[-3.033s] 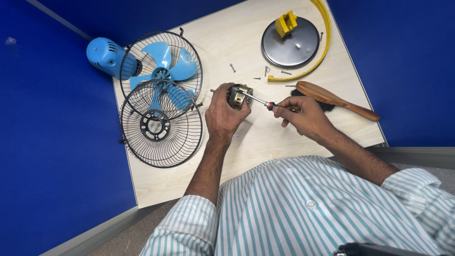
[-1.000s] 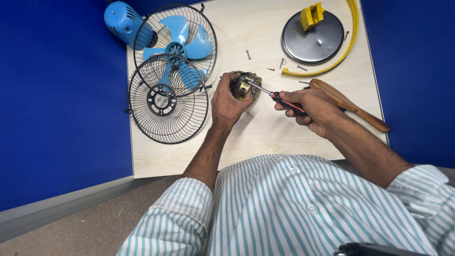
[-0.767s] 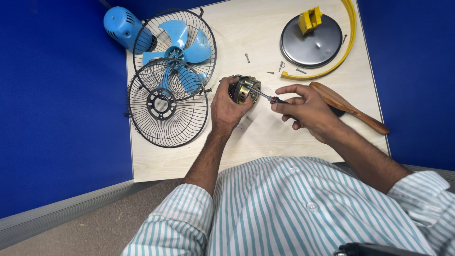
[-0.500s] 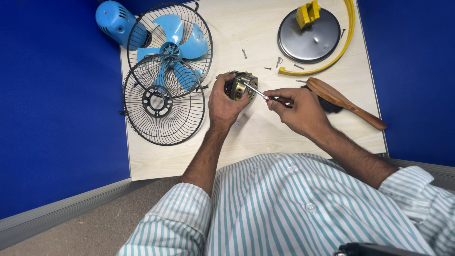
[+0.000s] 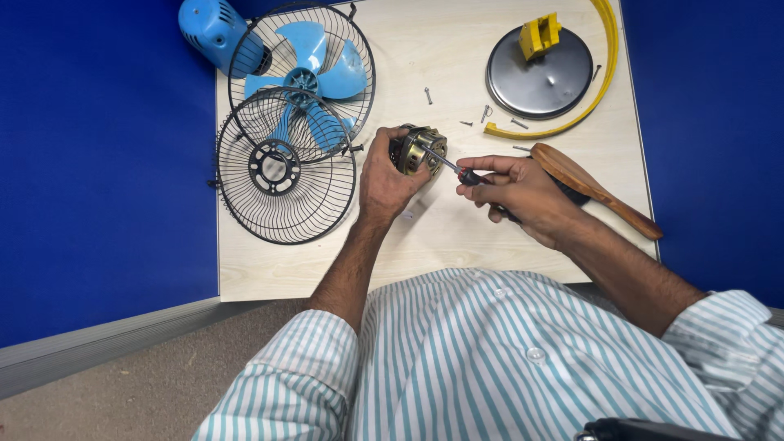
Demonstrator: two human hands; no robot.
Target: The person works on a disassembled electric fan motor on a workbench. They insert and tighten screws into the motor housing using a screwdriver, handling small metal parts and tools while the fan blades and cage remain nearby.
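Repair bench, small workshop: pale wooden table [image 5: 506,245], blue partition walls [image 5: 98,163], dismantled fan parts, loose screws [image 5: 428,95].

No packages, no labels, no signs, no screens in view — only loose fan parts and tools on the pale surface [image 5: 425,245], blue all around.

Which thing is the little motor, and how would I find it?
Start at the pale wooden table and find the two black wire fan guards on its left side. Just right of them, the left hand grips the motor: a small round brass-and-silver lump, the only shiny metal piece with a screwdriver tip touching it.
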